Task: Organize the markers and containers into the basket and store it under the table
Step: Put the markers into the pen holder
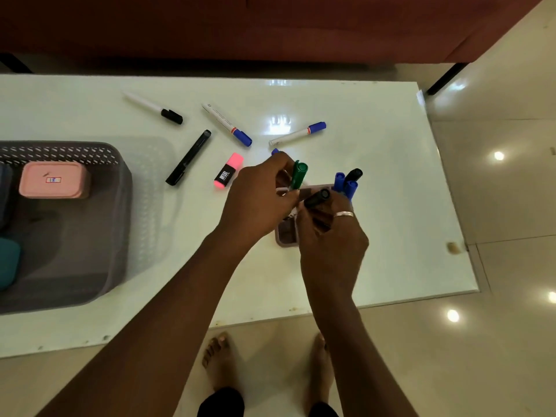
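Left hand [261, 200] pinches green marker [298, 175], right hand [331, 236] grips black marker [317, 198]; writing on pink highlighter [229, 170] illegible.

Glossy table [361, 266] — perforated plastic basket [120, 206]

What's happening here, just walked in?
A person is sorting markers at a white table. The left hand holds a green marker and the right hand grips a black marker, both over a small grey holder with blue markers already standing in it. Other markers and a pink highlighter lie loose. The basket at left holds a pink container.
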